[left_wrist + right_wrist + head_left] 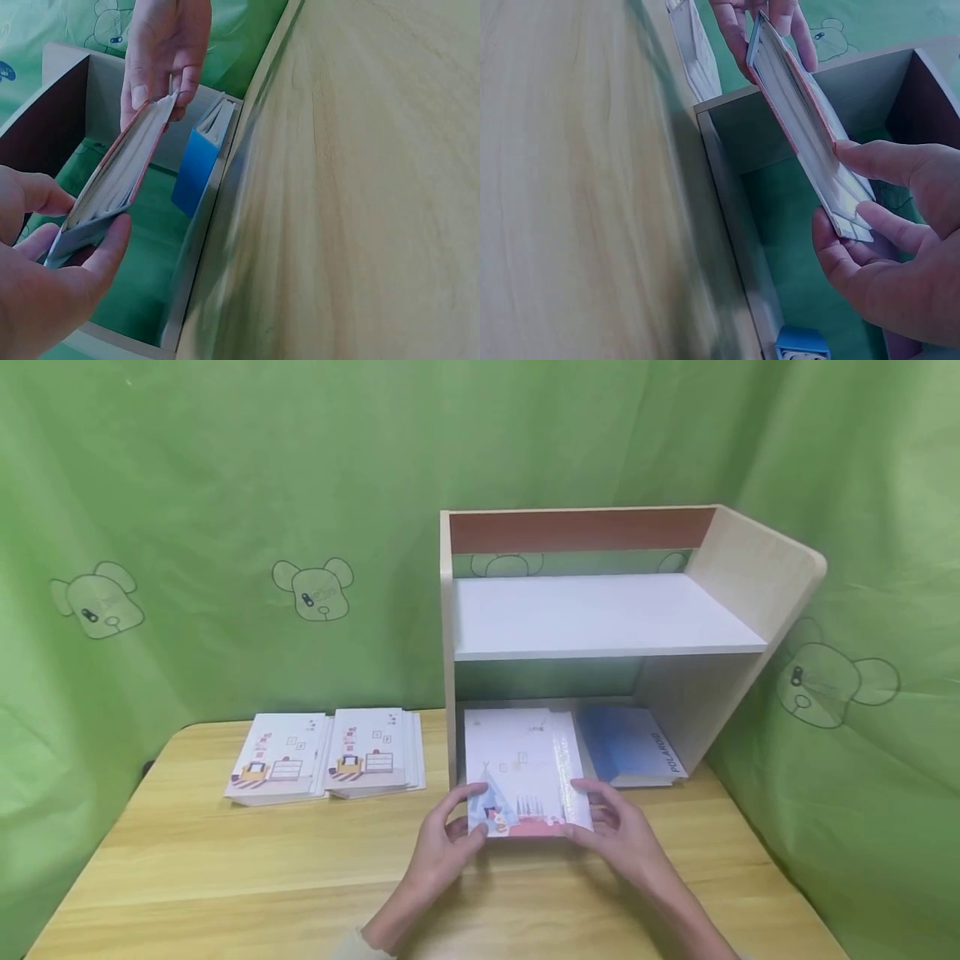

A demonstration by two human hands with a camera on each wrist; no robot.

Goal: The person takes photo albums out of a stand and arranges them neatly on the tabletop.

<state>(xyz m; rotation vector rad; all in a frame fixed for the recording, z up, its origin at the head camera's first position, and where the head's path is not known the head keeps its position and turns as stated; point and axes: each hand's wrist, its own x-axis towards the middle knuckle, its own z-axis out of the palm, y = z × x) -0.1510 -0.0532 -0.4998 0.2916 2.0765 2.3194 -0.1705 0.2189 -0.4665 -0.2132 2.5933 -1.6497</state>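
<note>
"Where is the white book being held?"

"The white book (521, 752) is hovering over the front of the shelf's lower level, toward its left side. I can't tell how far it is reaching inside. A blue tent is showing on its cover, and a shiny strip is running down its right side."

"And how is the grip looking?"

"Clamped on both sides. The left hand (442, 843) is pinching the book's left edge between thumb and fingers, and the right hand (626, 831) is doing the same at the right edge."

"What else is keeping it company?"

"A blue book (630, 743) is resting in the lower level, just to the right. The shelf (750, 568) is standing on the wooden surface (360, 881), its white upper board (600, 614) spanning pale side panels."

"Anything farther out?"

"Two more books, the outer one (281, 756) and the inner one (371, 752), are lying side by side left of the shelf. Behind everything, a green curtain (375, 468) is hanging, printed with bear faces."
</note>
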